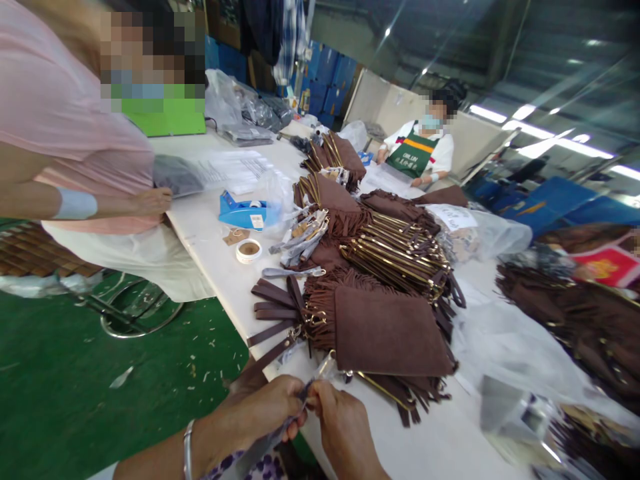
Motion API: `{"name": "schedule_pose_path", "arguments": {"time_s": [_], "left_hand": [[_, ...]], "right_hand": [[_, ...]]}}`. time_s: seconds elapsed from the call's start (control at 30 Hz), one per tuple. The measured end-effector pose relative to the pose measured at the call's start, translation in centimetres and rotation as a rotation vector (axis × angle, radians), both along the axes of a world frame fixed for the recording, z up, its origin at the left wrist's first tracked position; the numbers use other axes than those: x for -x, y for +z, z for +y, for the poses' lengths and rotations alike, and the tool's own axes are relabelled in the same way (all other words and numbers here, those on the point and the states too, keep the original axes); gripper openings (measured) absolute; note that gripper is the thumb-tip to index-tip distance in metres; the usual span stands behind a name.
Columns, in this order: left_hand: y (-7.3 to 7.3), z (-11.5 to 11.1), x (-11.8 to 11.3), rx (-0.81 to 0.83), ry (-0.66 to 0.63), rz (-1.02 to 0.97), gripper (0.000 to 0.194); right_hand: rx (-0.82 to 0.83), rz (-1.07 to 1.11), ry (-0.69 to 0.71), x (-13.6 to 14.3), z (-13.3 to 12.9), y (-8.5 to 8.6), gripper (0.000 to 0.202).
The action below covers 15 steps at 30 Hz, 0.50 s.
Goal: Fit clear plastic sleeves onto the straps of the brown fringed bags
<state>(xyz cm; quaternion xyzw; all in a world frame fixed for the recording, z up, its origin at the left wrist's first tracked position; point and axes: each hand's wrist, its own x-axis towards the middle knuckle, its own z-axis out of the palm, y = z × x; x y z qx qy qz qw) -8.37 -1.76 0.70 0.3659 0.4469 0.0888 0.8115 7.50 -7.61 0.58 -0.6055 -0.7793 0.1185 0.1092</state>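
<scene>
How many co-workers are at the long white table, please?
2: one in a pink top on the left, one in a green apron farther back. Others may be hidden.

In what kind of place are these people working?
Probably a leather-goods factory: stacked brown fringed pouches, a blue tape dispenser on the shared worktable, and a worker in a green apron.

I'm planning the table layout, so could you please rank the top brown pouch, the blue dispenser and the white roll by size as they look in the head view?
1. Brown pouch
2. Blue dispenser
3. White roll
</scene>
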Motion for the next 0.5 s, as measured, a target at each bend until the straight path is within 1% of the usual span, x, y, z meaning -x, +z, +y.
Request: {"name": "schedule_pose_path", "arguments": {"time_s": [0.1, 0.2, 0.27, 0.33, 0.4, 0.5], "left_hand": [[0.5, -0.5, -0.4, -0.037, 0.012, 0.076, 0.01], [0.9, -0.8, -0.6, -0.083, -0.005, 0.139, 0.015], [1.2, -1.0, -0.7, -0.122, -0.027, 0.151, 0.017], [1.1, -1.0, -0.7, -0.126, -0.048, 0.151, 0.02], [0.5, -1.1, -0.8, -0.099, -0.052, 0.141, 0.021], [-1.4, -1.2, -0.7, -0.043, -0.031, 0.039, 0.019]], "right_hand": [[-0.055, 0.006, -0.041, 0.5, -0.3, -0.6, 0.018], [-0.092, -0.008, -0.07, 0.9, -0.6, -1.0, 0.019], [-0.088, -0.023, -0.082, 1.2, -0.7, -1.1, 0.02], [-0.058, -0.018, -0.092, 1.3, -0.6, -1.0, 0.022], [-0.005, 0.007, -0.107, 1.3, -0.6, -0.6, 0.025], [0.071, 0.063, -0.128, 1.2, -0.4, 0.2, 0.04]]}}
